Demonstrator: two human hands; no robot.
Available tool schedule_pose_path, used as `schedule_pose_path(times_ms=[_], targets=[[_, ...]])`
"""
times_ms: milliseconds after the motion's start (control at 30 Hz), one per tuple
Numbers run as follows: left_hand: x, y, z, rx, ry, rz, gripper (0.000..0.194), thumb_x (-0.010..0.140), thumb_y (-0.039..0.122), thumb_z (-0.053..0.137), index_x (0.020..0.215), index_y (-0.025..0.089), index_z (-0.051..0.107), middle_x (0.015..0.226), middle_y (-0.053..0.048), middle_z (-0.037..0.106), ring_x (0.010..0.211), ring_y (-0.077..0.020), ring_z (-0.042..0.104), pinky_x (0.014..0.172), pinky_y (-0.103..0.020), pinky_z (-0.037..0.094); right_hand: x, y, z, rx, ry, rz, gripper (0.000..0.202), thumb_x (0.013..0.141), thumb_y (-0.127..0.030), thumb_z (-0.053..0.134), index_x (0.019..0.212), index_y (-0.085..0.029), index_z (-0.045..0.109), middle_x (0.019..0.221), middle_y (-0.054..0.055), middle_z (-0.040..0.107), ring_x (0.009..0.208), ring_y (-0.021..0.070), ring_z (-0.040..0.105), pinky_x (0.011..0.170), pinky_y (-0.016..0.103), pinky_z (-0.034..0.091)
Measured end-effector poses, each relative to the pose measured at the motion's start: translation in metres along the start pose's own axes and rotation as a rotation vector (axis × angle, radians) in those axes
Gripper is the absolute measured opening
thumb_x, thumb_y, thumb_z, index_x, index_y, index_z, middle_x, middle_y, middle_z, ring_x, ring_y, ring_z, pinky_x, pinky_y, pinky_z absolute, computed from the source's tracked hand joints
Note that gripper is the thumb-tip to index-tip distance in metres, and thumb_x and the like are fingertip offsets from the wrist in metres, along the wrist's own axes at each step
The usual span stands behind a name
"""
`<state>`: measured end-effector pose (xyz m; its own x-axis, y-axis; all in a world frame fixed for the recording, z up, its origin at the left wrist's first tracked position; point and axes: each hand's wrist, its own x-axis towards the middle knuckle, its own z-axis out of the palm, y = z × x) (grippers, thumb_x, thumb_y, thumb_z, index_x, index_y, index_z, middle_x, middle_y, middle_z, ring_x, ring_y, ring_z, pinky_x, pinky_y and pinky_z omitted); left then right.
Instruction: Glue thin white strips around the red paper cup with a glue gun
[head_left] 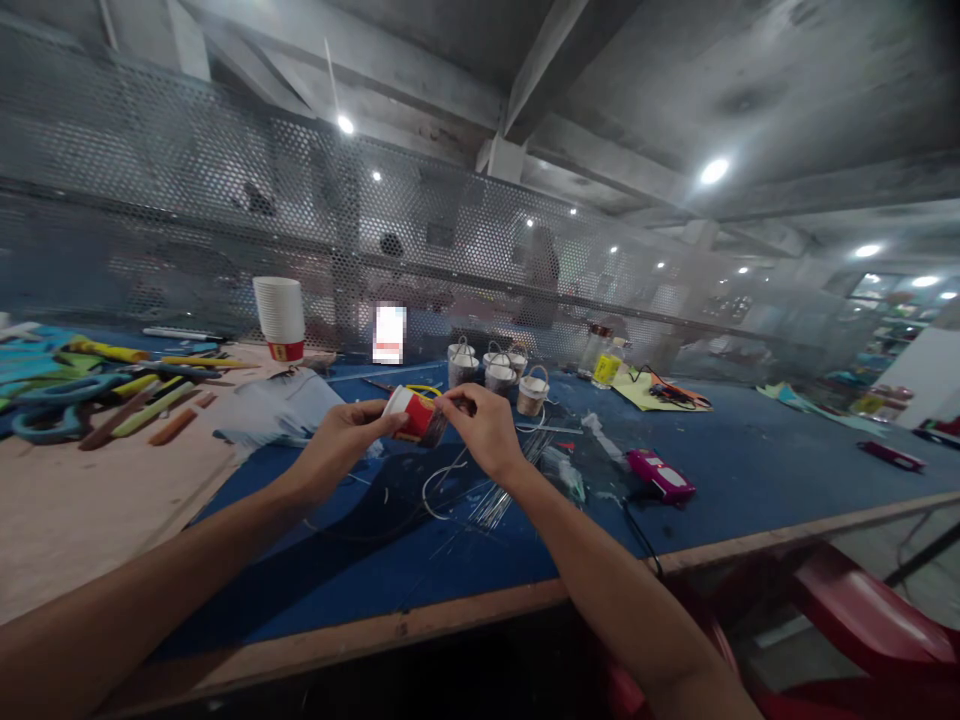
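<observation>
My left hand (341, 440) grips a small red and white paper cup (409, 408), tipped on its side above the blue table. At the cup's right end, my right hand (484, 430) has its thumb and fingers pinched together. Whatever lies between those fingertips is too small to make out. The cup's lower right side looks dark. Below the hands are a bundle of thin metal wires (491, 505) and a curled white strip (435, 495). Behind them stand several small buckets with looped handles, among them a brownish bucket (532, 395).
A stack of paper cups (277, 305) stands at the back left, near blue-handled scissors (49, 420) and other tools on a wooden board (90, 510). A yellow-labelled bottle (606, 370) and a purple device (660, 475) lie rightward. A perforated metal screen (300, 220) rises behind.
</observation>
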<state>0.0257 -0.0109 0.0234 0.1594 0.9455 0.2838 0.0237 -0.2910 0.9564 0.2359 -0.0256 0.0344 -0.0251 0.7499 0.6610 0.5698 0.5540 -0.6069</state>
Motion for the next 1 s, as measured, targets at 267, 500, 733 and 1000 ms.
schedule_pose_path(times_ms=[267, 500, 733, 1000], targets=[[0.0004, -0.0015, -0.0007, -0.011, -0.063, 0.004, 0.032, 0.073, 0.047, 0.086, 0.091, 0.02, 0.089, 0.084, -0.006, 0.083, 0.084, -0.0284, 0.071, 0.084, -0.036, 0.049, 0.0015, 0.0025, -0.0004, -0.013, -0.002, 0.009, 0.016, 0.094, -0.034, 0.074, 0.087, -0.02, 0.079, 0.074, -0.001, 0.068, 0.067, 0.0138, 0.057, 0.066, 0.026, 0.041], [-0.0001, 0.0001, 0.0004, -0.043, -0.089, -0.005, 0.026, 0.072, 0.044, 0.088, 0.086, 0.022, 0.089, 0.086, -0.007, 0.085, 0.086, -0.0286, 0.072, 0.091, -0.039, 0.05, 0.0037, 0.0084, -0.0004, 0.002, -0.008, 0.035, 0.019, 0.094, -0.037, 0.075, 0.086, -0.02, 0.079, 0.071, -0.003, 0.066, 0.065, 0.0133, 0.055, 0.063, 0.026, 0.039], [-0.0005, 0.0017, -0.0001, -0.041, -0.114, -0.003, 0.026, 0.073, 0.044, 0.087, 0.086, 0.022, 0.089, 0.088, -0.008, 0.085, 0.091, -0.0305, 0.073, 0.099, -0.043, 0.049, 0.0061, 0.0062, -0.0028, -0.003, -0.036, 0.082, 0.018, 0.093, -0.036, 0.075, 0.086, -0.02, 0.08, 0.071, -0.002, 0.069, 0.066, 0.0132, 0.057, 0.064, 0.025, 0.041], [-0.0034, 0.0067, -0.0003, -0.031, -0.127, 0.004, 0.025, 0.073, 0.045, 0.086, 0.084, 0.023, 0.09, 0.083, -0.009, 0.083, 0.09, -0.0316, 0.073, 0.091, -0.041, 0.053, 0.0069, 0.0081, -0.0048, 0.062, -0.084, 0.14, 0.023, 0.091, -0.04, 0.077, 0.087, -0.019, 0.081, 0.074, -0.001, 0.073, 0.069, 0.0142, 0.06, 0.065, 0.025, 0.042]])
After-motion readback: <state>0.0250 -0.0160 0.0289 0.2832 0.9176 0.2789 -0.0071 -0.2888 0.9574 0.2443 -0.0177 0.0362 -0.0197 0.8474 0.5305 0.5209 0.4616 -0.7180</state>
